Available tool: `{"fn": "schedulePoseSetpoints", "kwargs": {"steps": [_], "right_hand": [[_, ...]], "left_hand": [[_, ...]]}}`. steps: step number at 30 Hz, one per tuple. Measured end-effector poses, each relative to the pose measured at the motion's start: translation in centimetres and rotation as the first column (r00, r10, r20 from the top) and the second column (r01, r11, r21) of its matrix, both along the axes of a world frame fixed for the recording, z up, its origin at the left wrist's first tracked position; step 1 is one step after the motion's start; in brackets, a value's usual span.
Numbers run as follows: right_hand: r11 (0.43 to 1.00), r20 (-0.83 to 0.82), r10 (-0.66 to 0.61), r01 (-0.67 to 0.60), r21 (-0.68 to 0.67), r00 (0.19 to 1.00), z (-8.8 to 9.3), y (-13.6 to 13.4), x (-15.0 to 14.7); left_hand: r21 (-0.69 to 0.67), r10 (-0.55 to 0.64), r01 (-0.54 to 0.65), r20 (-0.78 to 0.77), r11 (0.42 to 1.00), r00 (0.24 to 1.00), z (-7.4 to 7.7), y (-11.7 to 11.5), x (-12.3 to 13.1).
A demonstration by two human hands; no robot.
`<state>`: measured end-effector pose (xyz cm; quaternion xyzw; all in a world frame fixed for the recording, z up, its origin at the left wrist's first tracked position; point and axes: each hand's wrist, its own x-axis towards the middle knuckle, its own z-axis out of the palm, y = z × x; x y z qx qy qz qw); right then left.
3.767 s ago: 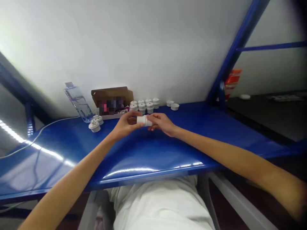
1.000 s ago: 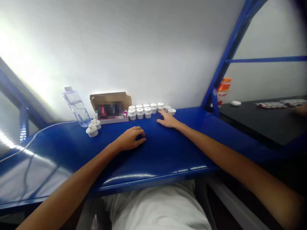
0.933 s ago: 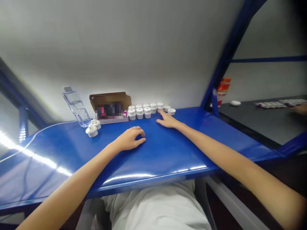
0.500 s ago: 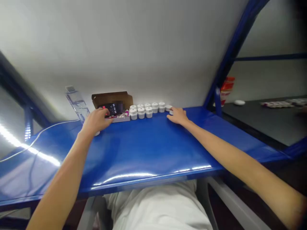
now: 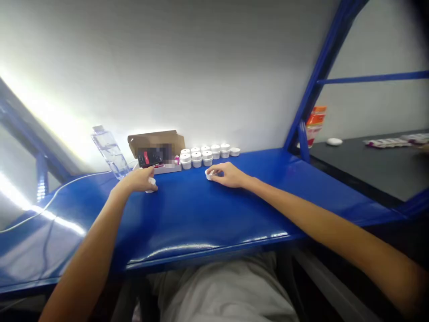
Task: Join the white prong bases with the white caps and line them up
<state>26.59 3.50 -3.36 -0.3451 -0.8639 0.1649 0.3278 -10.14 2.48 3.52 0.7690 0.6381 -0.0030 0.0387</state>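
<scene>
My left hand is in front of the open box, its fingers closed around a small white round plastic piece that is partly hidden by them. Farther right, my right hand pinches another white round plastic piece just above or on the blue table; I cannot tell which. Behind the hands, several white lidded round pots stand in two rows by the wall. A single shallow white piece ends the back row at the right.
A cardboard box holding a black phone and small pink items stands at the wall. Left of it is a tilted clear bottle. A white cable crosses the blue table. Blue frame bars rise on the right.
My left hand has drawn back from the box and taken hold of a white piece. My right hand has moved left and nearer from the row's right end, with a white piece in it.
</scene>
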Motion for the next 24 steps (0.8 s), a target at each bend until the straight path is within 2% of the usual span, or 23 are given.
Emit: {"fn": "schedulePoseSetpoints", "kwargs": {"steps": [2, 4, 8, 12, 15, 17, 21, 24], "right_hand": [[0.997, -0.033, 0.072, -0.072, -0.001, 0.997, 0.3, -1.0, -0.8], [0.991, -0.038, 0.134, -0.134, 0.016, 0.99, 0.6, -1.8, -1.4], [0.979, -0.049, 0.203, -0.203, 0.009, 0.978, 0.9, -3.0, -2.3], [0.978, -0.311, 0.166, -0.197, -0.072, 0.936, 0.6, -3.7, -3.0], [0.986, -0.429, 0.129, -0.163, -0.044, 0.894, 0.5, -3.9, -3.3], [0.988, -0.394, 0.147, -0.155, 0.012, 0.907, 0.5, -3.9, -3.3], [0.958, -0.219, 0.284, -0.264, 0.117, 0.934, 0.3, -3.8, -3.4], [0.953, -0.159, 0.277, -0.249, 0.175, 0.948, 0.1, -3.9, -3.5]], "left_hand": [[0.053, -0.182, 0.177, 0.118, 0.983, 0.976, -0.7, -0.7, 2.6], [0.076, -0.301, 0.291, 0.254, 0.954, 0.919, -1.8, -1.5, 5.3], [0.116, -0.445, 0.45, 0.486, 0.886, 0.752, -3.9, -2.6, 9.0], [0.16, -0.459, 0.452, 0.555, 0.877, 0.694, -5.0, -3.0, 10.3], [0.158, -0.44, 0.439, 0.597, 0.885, 0.671, -5.4, -3.2, 10.7], [0.154, -0.427, 0.436, 0.632, 0.887, 0.646, -5.7, -3.4, 10.9], [0.171, -0.415, 0.407, 0.641, 0.897, 0.646, -6.1, -3.5, 11.3], [0.171, -0.408, 0.405, 0.665, 0.898, 0.625, -6.3, -3.5, 11.4]]}}
